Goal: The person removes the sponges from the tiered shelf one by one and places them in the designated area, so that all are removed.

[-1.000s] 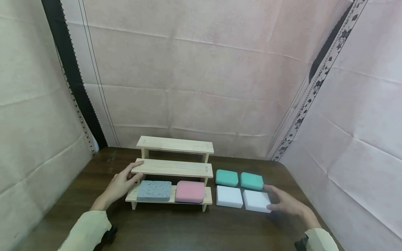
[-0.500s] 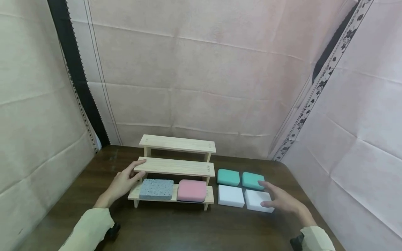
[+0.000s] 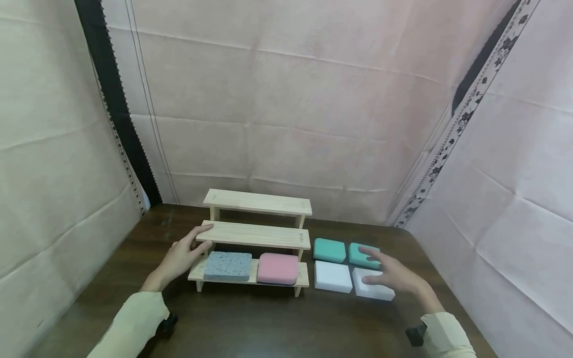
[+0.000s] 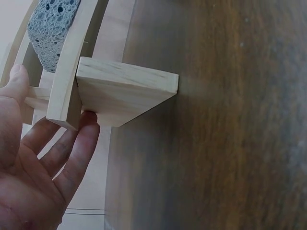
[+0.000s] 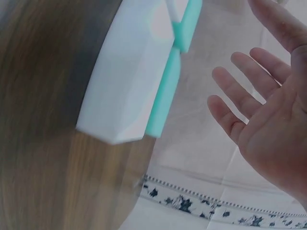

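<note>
A pale wooden three-tier stand (image 3: 255, 234) sits on the table. My left hand (image 3: 182, 255) grips its left end, with the index finger on the middle tier and the thumb lower; in the left wrist view, other fingertips (image 4: 88, 129) touch beside a leg. On the bottom tier lie a pitted blue-grey sponge (image 3: 228, 266) and a pink rounded block (image 3: 278, 269). My right hand (image 3: 400, 277), fingers spread and holding nothing, hovers over the right white block (image 3: 375, 292) and partly covers the right teal block (image 3: 355, 257). Another white block (image 3: 333, 277) and teal block (image 3: 329, 250) lie to their left.
The dark wooden table (image 3: 268, 328) ends at rounded corners. White cloth walls (image 3: 286, 114) stand at the back and both sides, with a floral-bordered strip (image 3: 465, 118) at the right corner.
My right hand has moved left and slightly up, from beside the right white block to over it. The left hand keeps its place on the stand, while the whole view has shifted slightly.
</note>
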### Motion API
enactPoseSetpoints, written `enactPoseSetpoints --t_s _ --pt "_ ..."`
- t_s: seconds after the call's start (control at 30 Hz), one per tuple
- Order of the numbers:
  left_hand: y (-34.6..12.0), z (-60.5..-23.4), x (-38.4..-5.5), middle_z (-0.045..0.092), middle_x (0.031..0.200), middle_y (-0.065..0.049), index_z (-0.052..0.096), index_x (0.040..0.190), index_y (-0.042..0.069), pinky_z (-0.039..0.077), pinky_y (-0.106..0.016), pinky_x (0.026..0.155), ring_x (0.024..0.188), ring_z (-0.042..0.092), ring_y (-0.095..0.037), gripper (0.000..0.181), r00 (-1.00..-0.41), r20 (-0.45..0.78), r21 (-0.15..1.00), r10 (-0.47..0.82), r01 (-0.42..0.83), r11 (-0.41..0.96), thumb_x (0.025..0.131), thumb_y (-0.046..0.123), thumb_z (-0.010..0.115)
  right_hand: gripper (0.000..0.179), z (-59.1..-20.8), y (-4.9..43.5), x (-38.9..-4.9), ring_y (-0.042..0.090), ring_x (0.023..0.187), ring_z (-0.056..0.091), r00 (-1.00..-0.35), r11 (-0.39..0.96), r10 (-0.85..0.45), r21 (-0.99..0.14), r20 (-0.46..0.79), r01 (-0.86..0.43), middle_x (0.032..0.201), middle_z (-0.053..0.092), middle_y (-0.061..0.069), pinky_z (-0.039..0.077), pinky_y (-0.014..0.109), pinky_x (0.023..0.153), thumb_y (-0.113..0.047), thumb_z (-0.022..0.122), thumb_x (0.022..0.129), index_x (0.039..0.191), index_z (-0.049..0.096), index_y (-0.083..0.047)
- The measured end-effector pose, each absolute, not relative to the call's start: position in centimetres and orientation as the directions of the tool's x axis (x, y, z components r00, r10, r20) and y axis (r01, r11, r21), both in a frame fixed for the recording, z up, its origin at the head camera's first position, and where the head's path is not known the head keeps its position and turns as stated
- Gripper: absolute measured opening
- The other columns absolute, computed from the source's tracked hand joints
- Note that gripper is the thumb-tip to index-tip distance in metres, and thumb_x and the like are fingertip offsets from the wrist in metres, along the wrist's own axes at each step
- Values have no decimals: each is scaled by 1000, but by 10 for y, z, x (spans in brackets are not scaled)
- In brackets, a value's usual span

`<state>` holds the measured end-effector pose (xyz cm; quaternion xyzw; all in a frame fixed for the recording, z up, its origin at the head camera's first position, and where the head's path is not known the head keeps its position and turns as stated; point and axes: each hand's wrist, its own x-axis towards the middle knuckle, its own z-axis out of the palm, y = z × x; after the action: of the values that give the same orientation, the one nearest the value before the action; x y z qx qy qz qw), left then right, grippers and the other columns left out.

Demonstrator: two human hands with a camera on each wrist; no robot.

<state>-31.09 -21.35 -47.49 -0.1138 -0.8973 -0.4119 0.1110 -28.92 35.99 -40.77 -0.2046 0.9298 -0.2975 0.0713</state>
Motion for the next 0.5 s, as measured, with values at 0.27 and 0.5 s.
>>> enactPoseSetpoints --t_s 0.27,0.5 --pt "-212 -476 -311 61 82 -4 41 151 32 40 -32 56 62 48 -16 56 -953 280 729 115 289 620 100 51 55 80 -407 332 -294 45 135 42 -875 672 -481 -620 51 -406 154 42 15 42 65 96 -36 77 89 154 35 -14" --pt "-211 -473 -310 65 88 -5 43 151 29 42 -33 58 66 51 -16 55 -951 293 725 102 291 624 101 47 56 78 -405 307 -299 40 133 46 -869 646 -491 -641 66 -414 151 45 10 43 63 97 -39 78 87 152 39 -22"
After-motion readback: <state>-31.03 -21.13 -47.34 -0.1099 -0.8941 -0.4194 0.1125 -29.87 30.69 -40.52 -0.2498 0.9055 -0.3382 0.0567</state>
